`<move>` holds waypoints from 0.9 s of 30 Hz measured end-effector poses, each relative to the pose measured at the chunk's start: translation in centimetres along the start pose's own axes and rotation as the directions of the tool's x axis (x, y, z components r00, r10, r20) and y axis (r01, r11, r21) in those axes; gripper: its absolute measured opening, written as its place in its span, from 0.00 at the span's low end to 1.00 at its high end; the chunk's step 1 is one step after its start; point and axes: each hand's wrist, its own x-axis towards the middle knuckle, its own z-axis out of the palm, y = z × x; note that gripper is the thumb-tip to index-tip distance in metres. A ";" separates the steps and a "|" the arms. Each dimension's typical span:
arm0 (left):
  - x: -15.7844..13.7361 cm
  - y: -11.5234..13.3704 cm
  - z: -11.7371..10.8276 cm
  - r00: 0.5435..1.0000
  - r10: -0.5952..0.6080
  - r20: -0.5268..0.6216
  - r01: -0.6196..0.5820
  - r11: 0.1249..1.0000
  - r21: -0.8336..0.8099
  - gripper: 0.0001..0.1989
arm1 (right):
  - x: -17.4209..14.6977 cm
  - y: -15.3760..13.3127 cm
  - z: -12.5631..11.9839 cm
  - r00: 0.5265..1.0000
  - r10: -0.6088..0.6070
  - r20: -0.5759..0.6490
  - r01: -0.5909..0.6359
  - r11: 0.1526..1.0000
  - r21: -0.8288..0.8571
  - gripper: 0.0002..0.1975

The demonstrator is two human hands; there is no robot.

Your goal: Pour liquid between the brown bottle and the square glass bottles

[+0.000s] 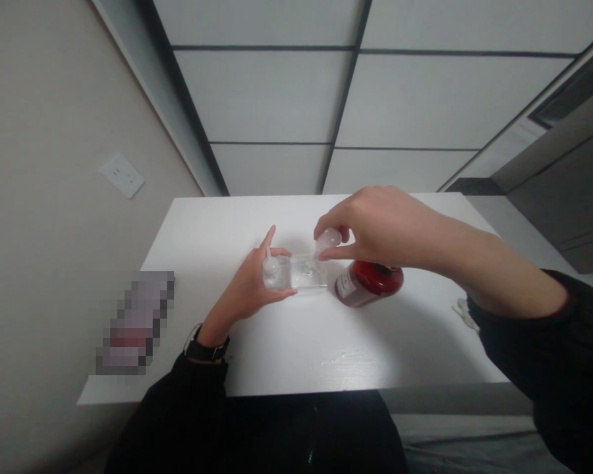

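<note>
My left hand [257, 280] is closed around the near end of a transparent rectangular container [307, 280], with thumb and fingers along its two sides. A small round whitish knob or cap [271, 266] shows beside its palm. Between the thumb and fingers of my right hand [356, 227] is a small translucent piece with a rounded end [330, 238], held at the container's far right corner. Its exact kind is hard to make out. Close under my right wrist stands a dark red bottle [370, 283] with a pale label; the forearm hides its top.
Both hands work over a white table [286, 349]. A blurred-out flat object [138, 322] lies at its left edge. Some crumpled whitish material [464, 313] is near my right sleeve. Wet-looking marks [340, 357] show at the front. Behind stand white panelled doors [271, 92].
</note>
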 end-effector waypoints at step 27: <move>-2.7 1.2 0.1 0.996 -0.080 0.029 0.080 0.997 -0.001 0.65 | 7.1 12.3 12.0 0.984 -0.105 0.141 -0.005 0.787 0.618 0.19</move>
